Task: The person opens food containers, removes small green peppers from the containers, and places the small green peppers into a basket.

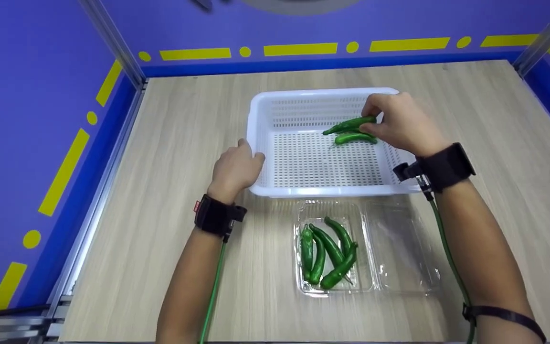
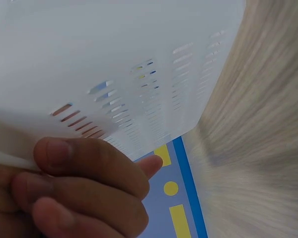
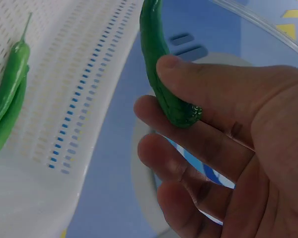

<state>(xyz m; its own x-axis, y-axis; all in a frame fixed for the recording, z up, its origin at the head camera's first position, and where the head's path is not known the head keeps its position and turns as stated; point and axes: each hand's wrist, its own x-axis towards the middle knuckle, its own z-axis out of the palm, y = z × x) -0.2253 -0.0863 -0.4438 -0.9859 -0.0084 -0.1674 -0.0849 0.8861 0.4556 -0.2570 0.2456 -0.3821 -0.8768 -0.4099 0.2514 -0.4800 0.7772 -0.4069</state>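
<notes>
1. Your right hand (image 1: 401, 125) is hovering over the far right part of the white basket (image 1: 260, 112), with the thumb and forefinger pinching a green pepper (image 1: 351, 124) near its stub end.
2. In the right wrist view that held pepper (image 3: 159, 59) is lying across your fingers (image 3: 198, 134) under the thumb, its length pointing up and away from the palm, while the other fingers are curling loosely below it.
3. Other green peppers are already lying inside the basket: the head view is showing one (image 1: 355, 138) just below the held one, on the perforated floor near the right wall. The right wrist view is showing two (image 3: 10, 94) pressed close together.
4. Your left hand (image 1: 236, 168) is resting at the basket's near left corner, with the fingers curling against the basket's outer wall (image 2: 114, 64). In the left wrist view the fingers (image 2: 89, 173) are bending right up against the slotted plastic; they are touching the wall, but I cannot tell whether they are truly gripping the rim.
5. A clear plastic clamshell tray (image 1: 399, 248) is lying open on the wooden table (image 1: 160, 143), just in front of the basket, between your forearms.
6. Its left half is holding several more green peppers (image 1: 327, 253), lying side by side and overlapping.
</notes>
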